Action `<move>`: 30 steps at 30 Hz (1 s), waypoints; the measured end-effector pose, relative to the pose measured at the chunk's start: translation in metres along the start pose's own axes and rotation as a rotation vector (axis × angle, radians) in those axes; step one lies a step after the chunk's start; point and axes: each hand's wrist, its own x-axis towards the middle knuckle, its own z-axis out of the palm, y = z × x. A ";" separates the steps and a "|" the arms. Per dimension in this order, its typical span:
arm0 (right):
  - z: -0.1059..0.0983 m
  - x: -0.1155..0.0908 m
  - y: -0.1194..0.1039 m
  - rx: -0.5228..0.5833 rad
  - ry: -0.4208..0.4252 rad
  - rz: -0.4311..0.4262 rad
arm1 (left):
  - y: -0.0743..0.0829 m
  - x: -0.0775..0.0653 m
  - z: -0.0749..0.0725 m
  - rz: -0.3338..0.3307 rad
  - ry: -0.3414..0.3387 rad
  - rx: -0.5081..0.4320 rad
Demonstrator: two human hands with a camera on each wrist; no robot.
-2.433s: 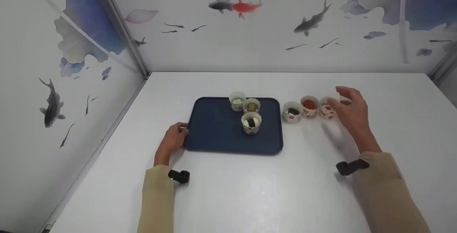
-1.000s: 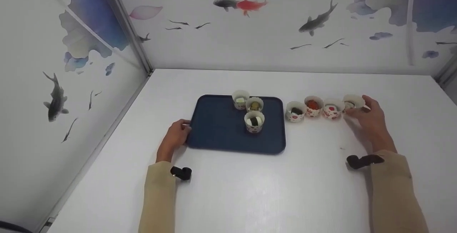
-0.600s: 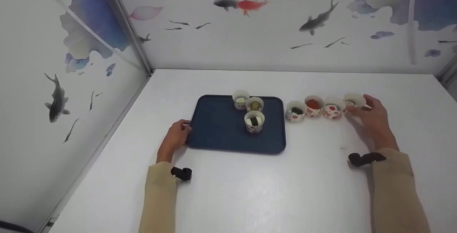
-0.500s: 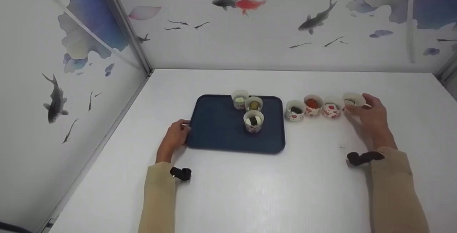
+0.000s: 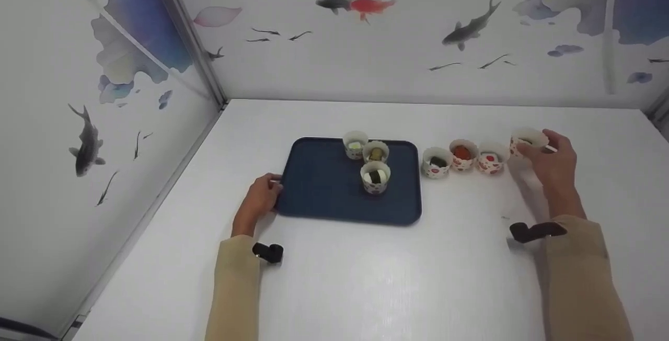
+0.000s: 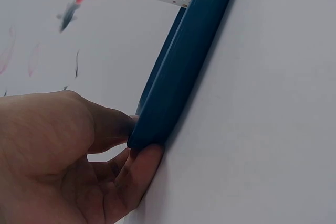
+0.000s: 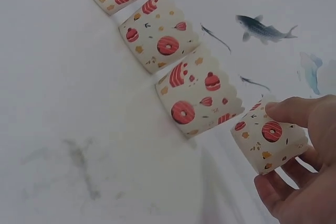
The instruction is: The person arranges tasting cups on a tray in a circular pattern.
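Note:
My right hand (image 5: 556,166) pinches a paper baking cup (image 5: 525,137) between thumb and fingers, at the right end of a row. In the right wrist view this printed cup (image 7: 268,137) is held upright or nearly so, apart from its neighbour. At the tray's left edge, my left hand (image 5: 257,198) grips the dark blue tray (image 5: 319,186), the thumb at the rim and fingers beneath it in the left wrist view. Three paper cups with small food pieces stand on the tray; the front one (image 5: 375,184) shows a white piece with a black band.
Right of the tray, a cup with dark food (image 5: 436,166), a cup with red food (image 5: 462,158) and a cup with a red-and-white piece (image 5: 490,162) stand close together on the white table (image 5: 366,278). Printed walls (image 5: 366,69) bound the back and left.
My right hand came over from the row, took hold of the end cup, and has now raised it slightly and away from its neighbour. The left hand stays at the tray's edge.

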 end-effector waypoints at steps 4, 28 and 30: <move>0.003 -0.007 -0.015 -0.034 0.017 -0.051 | 0.000 0.000 0.000 0.001 0.002 -0.010; 0.051 -0.060 -0.069 -0.146 -0.077 -0.327 | -0.002 0.002 0.003 0.000 0.011 0.022; 0.058 -0.062 -0.069 -0.149 -0.098 -0.338 | -0.001 0.002 0.003 -0.004 0.011 0.014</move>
